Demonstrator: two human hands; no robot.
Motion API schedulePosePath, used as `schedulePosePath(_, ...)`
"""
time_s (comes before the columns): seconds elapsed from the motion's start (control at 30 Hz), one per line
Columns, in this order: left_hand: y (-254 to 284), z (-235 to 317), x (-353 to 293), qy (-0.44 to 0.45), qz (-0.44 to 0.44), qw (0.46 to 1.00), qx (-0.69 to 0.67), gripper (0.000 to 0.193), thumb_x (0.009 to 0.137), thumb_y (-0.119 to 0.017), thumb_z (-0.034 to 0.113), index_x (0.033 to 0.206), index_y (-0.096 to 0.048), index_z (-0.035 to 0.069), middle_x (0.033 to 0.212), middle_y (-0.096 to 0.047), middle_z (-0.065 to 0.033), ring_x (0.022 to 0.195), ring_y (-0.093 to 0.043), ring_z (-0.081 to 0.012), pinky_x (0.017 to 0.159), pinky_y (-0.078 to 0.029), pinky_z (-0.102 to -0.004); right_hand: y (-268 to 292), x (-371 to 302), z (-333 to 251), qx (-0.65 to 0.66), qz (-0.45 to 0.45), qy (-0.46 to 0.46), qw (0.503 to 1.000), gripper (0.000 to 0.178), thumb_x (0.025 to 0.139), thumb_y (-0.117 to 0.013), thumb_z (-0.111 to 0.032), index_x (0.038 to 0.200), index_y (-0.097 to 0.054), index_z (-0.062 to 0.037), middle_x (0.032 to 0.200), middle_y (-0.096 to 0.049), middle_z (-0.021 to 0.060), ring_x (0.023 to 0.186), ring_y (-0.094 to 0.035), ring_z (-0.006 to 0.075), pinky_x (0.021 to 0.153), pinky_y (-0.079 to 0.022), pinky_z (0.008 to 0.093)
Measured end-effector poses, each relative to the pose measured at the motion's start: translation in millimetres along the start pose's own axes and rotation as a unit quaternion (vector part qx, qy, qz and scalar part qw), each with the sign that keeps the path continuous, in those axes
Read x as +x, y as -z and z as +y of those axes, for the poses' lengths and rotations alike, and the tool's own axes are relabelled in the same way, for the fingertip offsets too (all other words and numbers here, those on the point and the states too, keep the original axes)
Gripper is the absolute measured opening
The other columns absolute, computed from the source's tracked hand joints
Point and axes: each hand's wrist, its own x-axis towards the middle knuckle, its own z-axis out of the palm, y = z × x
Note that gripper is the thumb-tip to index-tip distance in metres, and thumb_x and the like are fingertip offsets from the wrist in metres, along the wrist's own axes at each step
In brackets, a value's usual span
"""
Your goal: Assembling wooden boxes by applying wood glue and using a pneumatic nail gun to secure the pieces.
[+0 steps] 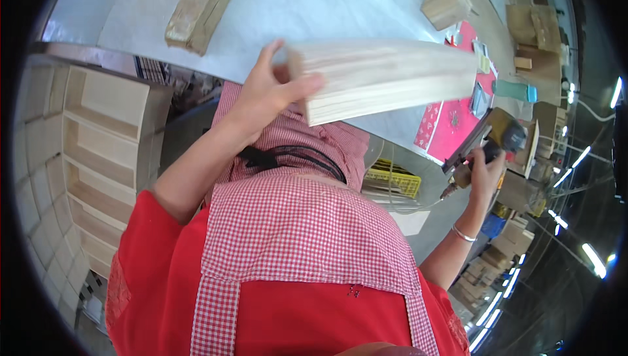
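My left hand [278, 91] grips the near left end of a long pale wooden piece [392, 84], thumb on one face and fingers behind the end. The piece, perhaps a shallow box, is held over the table edge and tilted; its upper face is smeared by motion. Off to the right, my right hand [485, 171] is wrapped round the handle of a pneumatic nail gun [500, 132]. The nail gun hangs beside the table's right end, apart from the wood, with an air fitting [449, 191] at its lower end.
A long wooden block [204, 6] lies on the white table [281, 2], and a small wooden box [447, 6] stands farther right. A pink sheet [451, 124] and a teal bottle [515, 90] are at the right. Below are a yellow crate [392, 179] and, left, wooden shelf units [104, 160].
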Motion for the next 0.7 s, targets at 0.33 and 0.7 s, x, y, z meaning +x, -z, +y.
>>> schedulePosePath(0.33,12,-12,-45,0.345,-0.137,0.850,-0.374,0.075,0.094,-0.047,0.063,0.128,-0.055,-0.004,0.117,-0.064,-0.0222,0.111,-0.064,-0.0303,0.090,-0.054,-0.0392,-57,23,119,-0.318,0.000,-0.051,0.947,0.072,0.085,-0.066,-0.023,0.146,-0.034,-0.0008,0.125,-0.057,0.0334,0.109,-0.060,0.0473,0.090,-0.048,0.0518)
schedulePosePath(0.7,1,21,16,0.010,0.124,0.966,0.225,0.048,0.093,-0.064,0.038,0.122,-0.060,0.000,0.100,-0.065,-0.0113,0.089,-0.064,-0.0182,0.080,-0.051,-0.0306,-87,23,135,-0.236,0.081,-0.005,0.968,0.071,0.086,-0.071,-0.034,0.140,-0.045,0.0026,0.123,-0.060,0.0296,0.113,-0.059,0.0413,0.094,-0.048,0.0449)
